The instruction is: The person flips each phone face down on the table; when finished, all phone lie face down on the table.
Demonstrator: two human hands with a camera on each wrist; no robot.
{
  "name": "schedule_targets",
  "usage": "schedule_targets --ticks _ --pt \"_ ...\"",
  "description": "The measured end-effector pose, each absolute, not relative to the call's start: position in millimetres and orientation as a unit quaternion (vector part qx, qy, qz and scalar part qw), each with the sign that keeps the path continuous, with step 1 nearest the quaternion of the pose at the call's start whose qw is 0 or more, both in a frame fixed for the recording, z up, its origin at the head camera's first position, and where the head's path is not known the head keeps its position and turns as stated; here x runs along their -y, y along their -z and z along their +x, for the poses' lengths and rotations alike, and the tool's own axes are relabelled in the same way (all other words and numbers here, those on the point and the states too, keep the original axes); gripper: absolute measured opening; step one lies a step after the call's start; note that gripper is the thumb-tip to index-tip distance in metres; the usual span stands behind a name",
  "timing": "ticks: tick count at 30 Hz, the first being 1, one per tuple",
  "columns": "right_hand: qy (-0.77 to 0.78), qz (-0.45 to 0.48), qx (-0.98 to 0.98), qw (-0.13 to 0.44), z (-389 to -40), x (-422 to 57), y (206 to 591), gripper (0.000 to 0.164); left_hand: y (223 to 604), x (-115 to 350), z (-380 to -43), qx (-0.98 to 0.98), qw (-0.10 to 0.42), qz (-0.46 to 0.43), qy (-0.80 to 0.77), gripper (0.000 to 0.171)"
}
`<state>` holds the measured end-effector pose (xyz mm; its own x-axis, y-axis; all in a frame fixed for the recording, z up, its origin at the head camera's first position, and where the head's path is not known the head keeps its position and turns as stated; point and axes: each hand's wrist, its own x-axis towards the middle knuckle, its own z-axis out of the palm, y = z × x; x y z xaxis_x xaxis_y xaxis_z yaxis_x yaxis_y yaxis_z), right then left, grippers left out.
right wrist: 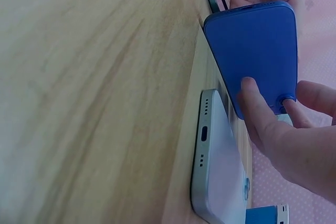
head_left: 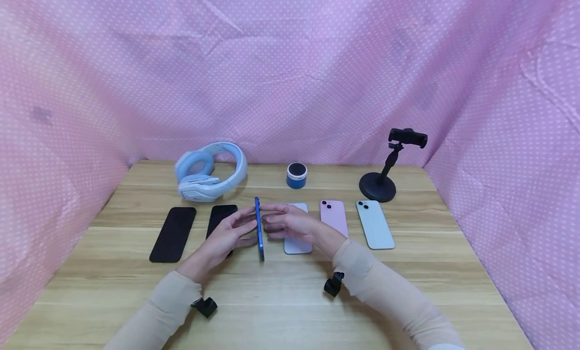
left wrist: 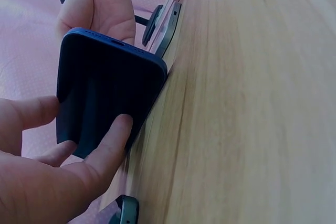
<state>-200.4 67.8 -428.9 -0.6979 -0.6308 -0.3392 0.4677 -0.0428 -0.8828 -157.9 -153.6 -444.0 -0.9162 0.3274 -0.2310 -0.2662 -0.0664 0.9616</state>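
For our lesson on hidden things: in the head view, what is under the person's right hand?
A pale rectangular phone lies on the light wooden table. Its near and far ends show; the right hand hides much of its middle.

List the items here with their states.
Blue phone: on edge between left grip and right grip
Left black phone: flat
Right black phone: flat, partly hidden
White phone: flat, back up, partly hidden
Pink phone: flat, back up
Mint phone: flat, back up
Headphones: set down
Blue cylinder: upright
Phone stand: upright, holding nothing
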Motion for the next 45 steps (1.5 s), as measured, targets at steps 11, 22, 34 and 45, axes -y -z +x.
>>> schedule_targets --ticks 11,22,34,45 --pt "0.707 -0.074 -0.589 0.384 -201.1 -69.6 429.2 0.05 445.4 151.9 -158.7 -0.65 0.206 0.026 -0.731 0.064" --pt "0.693 -0.086 -0.606 0.38 -203.0 -69.8 433.3 0.051 445.0 150.1 -161.7 -0.636 0.215 0.03 -0.741 0.063" --pt "0.608 -0.12 -0.703 0.349 -201.8 -68.0 428.3 0.054 447.0 156.8 -162.4 -0.623 0.223 0.037 -0.749 0.06" --pt "0.544 -0.168 -0.757 0.321 -202.6 -62.3 429.4 0.054 449.5 165.0 -162.5 -0.63 0.217 0.036 -0.744 0.063"
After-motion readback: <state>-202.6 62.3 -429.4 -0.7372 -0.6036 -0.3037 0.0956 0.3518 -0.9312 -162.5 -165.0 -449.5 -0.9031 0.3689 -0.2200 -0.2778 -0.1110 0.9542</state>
